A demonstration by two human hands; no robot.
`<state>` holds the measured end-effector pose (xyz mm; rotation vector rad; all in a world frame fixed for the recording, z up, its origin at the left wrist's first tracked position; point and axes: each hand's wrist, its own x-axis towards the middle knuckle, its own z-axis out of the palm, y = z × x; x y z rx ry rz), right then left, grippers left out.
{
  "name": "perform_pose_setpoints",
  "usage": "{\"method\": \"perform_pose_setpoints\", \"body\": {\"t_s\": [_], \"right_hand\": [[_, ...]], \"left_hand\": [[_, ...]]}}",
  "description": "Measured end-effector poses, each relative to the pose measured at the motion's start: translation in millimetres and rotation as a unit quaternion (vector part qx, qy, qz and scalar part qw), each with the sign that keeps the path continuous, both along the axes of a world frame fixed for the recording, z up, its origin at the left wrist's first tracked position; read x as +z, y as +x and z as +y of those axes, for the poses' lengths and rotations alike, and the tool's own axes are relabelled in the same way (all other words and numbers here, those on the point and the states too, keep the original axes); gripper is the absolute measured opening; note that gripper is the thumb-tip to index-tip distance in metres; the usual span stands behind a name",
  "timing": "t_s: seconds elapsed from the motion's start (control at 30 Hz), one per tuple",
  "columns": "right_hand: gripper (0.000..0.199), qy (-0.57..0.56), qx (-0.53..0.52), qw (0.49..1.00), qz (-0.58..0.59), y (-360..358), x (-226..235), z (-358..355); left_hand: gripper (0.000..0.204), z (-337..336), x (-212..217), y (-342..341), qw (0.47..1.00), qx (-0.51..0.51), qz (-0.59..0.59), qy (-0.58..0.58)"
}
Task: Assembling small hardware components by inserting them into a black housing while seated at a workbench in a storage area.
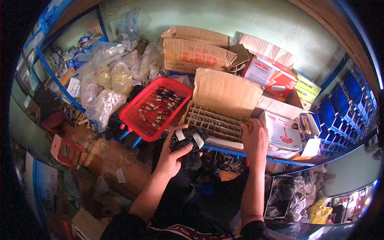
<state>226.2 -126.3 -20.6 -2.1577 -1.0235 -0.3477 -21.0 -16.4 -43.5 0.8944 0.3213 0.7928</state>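
My left hand [171,158] is closed around a black bundle [193,159] with white bands across it; the picture does not show what kind of thing it is. It is held just in front of an open cardboard box [224,90] whose flap stands up at the back. Inside that box a grid of cardboard dividers [216,123] forms small compartments, and a few hold small things too tiny to name. Over the box's right end, my right hand [256,138] has its fingers bent together. Whatever they pinch, if anything, is hidden.
Left of the box lies a red plastic basket [138,108] with several small metal-and-red parts. Clear plastic bags [106,106] crowd the far left. Behind stand a large brown carton [196,56] and a red-and-white box [268,76]; a white box [282,134] sits right, near blue bins [340,108].
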Motion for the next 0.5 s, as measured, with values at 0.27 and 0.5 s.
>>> {"method": "perform_pose_setpoints", "body": {"t_s": [0.27, 0.5], "right_hand": [[0.029, -0.192, -0.014, 0.981, 0.033, 20, -10, 20], [0.029, -0.149, -0.014, 0.987, -0.059, 40, -25, 22]], "left_hand": [[0.053, 7, -10, -7, 0.972, 0.016, -0.141, -0.187], [0.044, 6, -13, -7, 0.977, -0.009, -0.131, -0.167]]}}
